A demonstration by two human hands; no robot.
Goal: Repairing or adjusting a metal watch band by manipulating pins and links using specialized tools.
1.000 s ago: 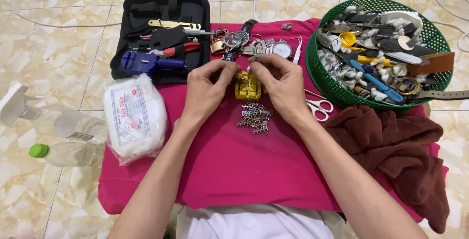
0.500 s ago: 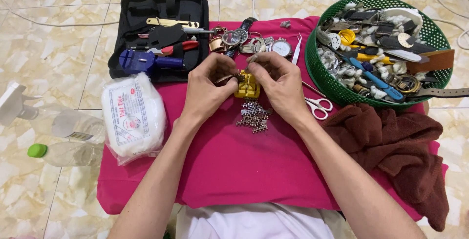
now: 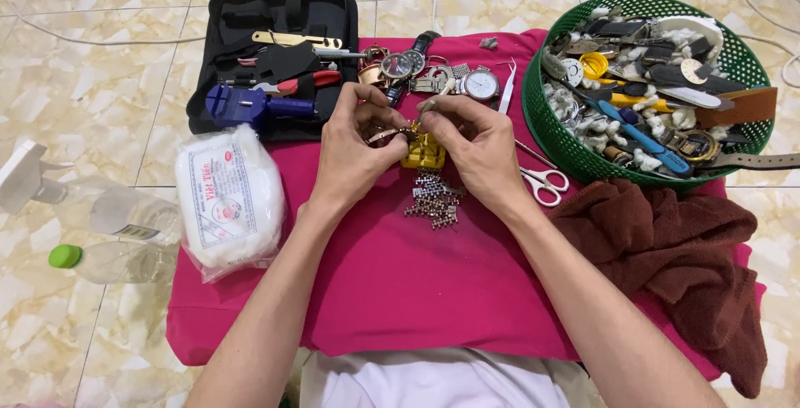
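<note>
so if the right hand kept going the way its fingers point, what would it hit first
The right hand points up-left, so it would probably first meet the left hand over the yellow block, though depth is unclear.

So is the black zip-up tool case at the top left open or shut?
Open: the black tool case lies flat, flap spread, with a blue tool and red-handled pliers showing inside.
</note>
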